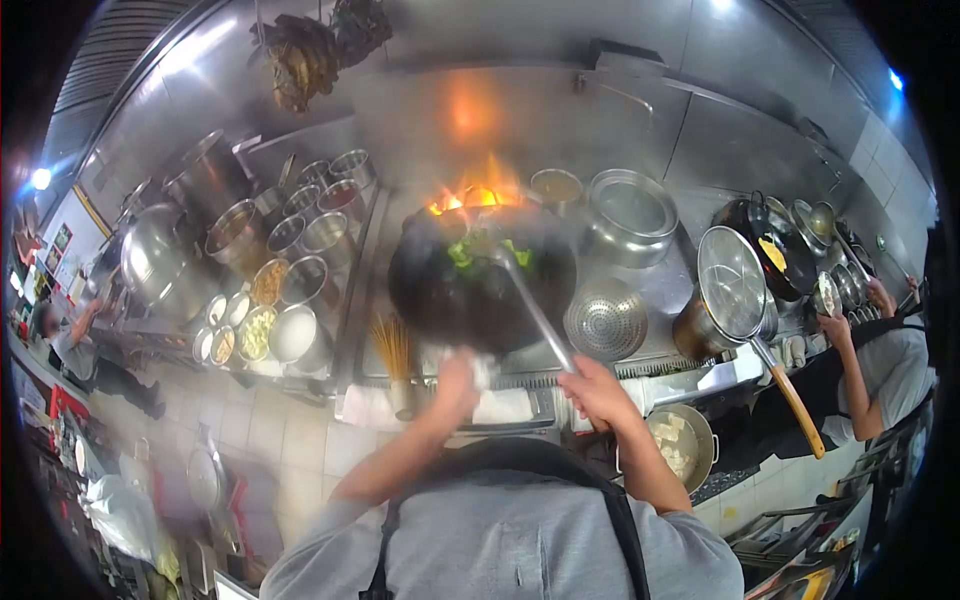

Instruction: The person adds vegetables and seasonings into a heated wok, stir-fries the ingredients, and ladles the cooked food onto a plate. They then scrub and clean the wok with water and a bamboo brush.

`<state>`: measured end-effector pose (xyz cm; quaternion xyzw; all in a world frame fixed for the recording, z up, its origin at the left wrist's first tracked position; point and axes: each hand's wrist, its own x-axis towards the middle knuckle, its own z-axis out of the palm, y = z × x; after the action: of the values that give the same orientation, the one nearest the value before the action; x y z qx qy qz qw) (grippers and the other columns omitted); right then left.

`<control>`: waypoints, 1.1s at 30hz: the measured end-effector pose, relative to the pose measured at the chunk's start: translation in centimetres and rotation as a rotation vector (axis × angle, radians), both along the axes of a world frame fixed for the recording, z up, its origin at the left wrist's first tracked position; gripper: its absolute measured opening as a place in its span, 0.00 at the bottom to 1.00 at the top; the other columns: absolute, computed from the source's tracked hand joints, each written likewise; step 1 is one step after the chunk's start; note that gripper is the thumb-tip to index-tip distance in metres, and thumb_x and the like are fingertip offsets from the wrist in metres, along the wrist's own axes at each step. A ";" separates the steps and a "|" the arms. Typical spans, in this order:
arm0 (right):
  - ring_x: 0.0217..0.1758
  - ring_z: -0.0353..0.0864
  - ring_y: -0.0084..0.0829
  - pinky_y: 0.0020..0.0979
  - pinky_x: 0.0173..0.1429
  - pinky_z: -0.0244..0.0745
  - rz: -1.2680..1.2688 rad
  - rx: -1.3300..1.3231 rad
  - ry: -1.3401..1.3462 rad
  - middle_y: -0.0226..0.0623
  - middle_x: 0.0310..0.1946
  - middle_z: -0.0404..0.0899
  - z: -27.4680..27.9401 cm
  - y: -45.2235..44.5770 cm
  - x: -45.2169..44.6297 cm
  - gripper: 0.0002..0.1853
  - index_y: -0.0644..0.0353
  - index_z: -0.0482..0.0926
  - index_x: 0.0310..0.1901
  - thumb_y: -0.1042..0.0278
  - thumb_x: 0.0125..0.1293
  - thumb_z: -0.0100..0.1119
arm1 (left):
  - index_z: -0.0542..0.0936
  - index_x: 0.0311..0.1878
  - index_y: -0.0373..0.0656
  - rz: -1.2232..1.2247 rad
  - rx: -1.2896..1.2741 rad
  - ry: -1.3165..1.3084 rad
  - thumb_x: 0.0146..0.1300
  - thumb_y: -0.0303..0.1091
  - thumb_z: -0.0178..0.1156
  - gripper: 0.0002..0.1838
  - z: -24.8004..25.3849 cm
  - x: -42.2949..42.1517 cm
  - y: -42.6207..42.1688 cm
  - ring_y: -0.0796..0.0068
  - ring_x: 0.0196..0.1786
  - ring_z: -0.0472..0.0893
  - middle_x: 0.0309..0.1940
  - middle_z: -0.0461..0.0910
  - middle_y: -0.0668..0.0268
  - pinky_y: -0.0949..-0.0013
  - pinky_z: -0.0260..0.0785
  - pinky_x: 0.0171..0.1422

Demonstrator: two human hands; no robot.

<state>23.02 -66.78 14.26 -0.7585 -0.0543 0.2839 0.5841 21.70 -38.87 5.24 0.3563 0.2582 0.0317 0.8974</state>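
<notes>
A large black wok (pixel 430 290) sits on the range, with green vegetables (pixel 462 254) inside and flames (pixel 478 198) rising at its far rim. My right hand (pixel 600 392) is closed around the long metal handle of a wok ladle (pixel 535 310). The ladle's head reaches into the greens, partly blurred by steam. At the wok's near edge, my left hand (pixel 455 390) is closed on a whitish cloth (pixel 485 373). Motion blurs that hand, and the wok's grip under the cloth is hidden. A bamboo brush (pixel 391 345) stands just left of it.
Metal containers of ingredients (pixel 298 334) crowd the left. A perforated bowl (pixel 606 319) and a lidded pot (pixel 632 218) stand right of the wok. A wooden-handled strainer (pixel 732 285) rests on a pot farther right. A co-worker (pixel 885 375) stands at the right, another person (pixel 75 350) far left.
</notes>
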 end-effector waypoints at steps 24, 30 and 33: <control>0.24 0.77 0.25 0.32 0.25 0.73 0.145 -0.370 -0.367 0.33 0.29 0.79 -0.1 2.0 3.3 0.16 0.60 0.74 0.53 0.57 0.75 0.60 | 0.74 0.56 0.43 -0.070 0.004 0.064 0.75 0.32 0.51 0.10 -2.6 -2.4 -0.7 0.53 0.49 0.86 0.49 0.84 0.52 0.49 0.85 0.46; 0.25 0.77 0.24 0.33 0.26 0.74 0.245 -0.307 -0.115 0.32 0.29 0.78 6.2 -1.5 -0.4 0.17 0.60 0.75 0.56 0.57 0.75 0.60 | 0.74 0.47 0.44 -0.079 -0.114 0.148 0.72 0.31 0.55 0.04 4.6 1.6 0.6 0.57 0.39 0.85 0.37 0.80 0.58 0.48 0.85 0.44; 0.28 0.82 0.30 0.37 0.30 0.77 0.329 -0.451 -0.128 0.37 0.29 0.80 6.9 -0.8 0.5 0.18 0.61 0.75 0.54 0.55 0.75 0.59 | 0.74 0.47 0.43 -0.044 -0.073 0.166 0.72 0.31 0.54 0.05 1.6 4.2 1.7 0.57 0.38 0.85 0.37 0.80 0.58 0.47 0.85 0.44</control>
<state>23.56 -67.55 21.15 -0.8668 -0.1488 0.3311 0.3419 25.95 -37.18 6.88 0.3302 0.3245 -0.0273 0.8860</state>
